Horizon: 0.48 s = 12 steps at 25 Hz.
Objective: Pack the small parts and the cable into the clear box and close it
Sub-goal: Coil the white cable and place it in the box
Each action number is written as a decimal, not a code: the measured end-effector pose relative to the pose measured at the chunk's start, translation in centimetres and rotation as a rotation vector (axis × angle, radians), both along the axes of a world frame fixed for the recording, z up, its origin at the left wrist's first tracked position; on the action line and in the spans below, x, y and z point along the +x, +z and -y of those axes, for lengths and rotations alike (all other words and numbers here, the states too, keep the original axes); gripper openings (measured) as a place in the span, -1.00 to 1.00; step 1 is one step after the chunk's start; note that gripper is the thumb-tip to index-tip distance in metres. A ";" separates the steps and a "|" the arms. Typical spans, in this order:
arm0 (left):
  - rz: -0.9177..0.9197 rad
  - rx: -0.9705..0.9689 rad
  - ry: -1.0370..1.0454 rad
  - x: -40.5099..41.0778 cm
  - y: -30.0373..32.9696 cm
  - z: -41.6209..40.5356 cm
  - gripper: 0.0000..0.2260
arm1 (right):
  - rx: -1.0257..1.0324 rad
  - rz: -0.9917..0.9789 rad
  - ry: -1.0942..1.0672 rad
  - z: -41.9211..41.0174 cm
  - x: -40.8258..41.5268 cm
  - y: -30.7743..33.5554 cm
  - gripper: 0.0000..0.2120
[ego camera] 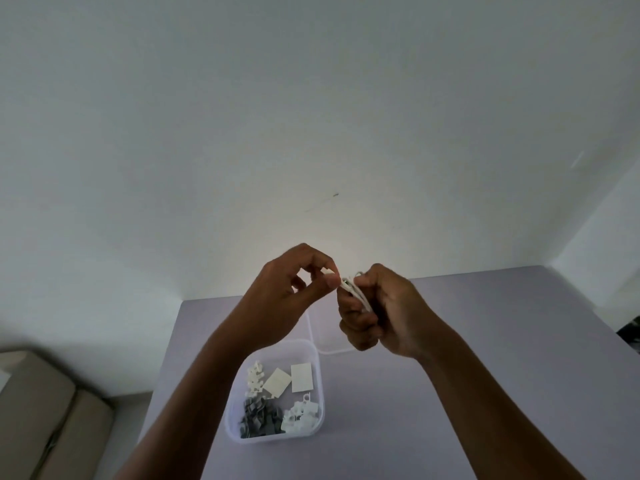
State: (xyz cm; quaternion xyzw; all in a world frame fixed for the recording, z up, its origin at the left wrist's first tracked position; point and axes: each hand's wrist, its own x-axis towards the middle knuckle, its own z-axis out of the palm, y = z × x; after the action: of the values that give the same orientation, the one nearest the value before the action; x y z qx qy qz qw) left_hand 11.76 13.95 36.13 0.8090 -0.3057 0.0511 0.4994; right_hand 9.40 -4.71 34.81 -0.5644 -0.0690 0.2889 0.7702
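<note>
A coiled white cable (353, 291) is held up in the air above the table. My right hand (381, 310) grips the coil in a fist. My left hand (291, 292) pinches the cable's end between thumb and fingertips, right beside the coil. Below the hands stands the clear box (320, 407), open on the purple table (467, 393). Inside it lie small white parts (300, 415), grey parts (259, 419), white clips (255, 375) and two flat white pads (301, 377). The clear lid (329, 346) lies flat behind the box, partly hidden by my right hand.
A white wall rises behind the table's far edge. A beige cushioned seat (38, 410) stands at the lower left, off the table. Something dark (632, 330) shows at the right edge.
</note>
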 end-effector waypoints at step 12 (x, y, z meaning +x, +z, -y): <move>-0.086 -0.009 -0.163 -0.7 -0.1 1.4 -0.83 | -0.014 0.135 0.215 2.1 -0.1 1.1 -0.82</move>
State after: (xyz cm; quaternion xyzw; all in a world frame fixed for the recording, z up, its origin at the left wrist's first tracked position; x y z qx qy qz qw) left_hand 11.02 12.54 36.00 0.7808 -0.3485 -0.0230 0.5181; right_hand 9.26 -6.79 35.89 -0.5772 -0.1789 0.3316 0.7245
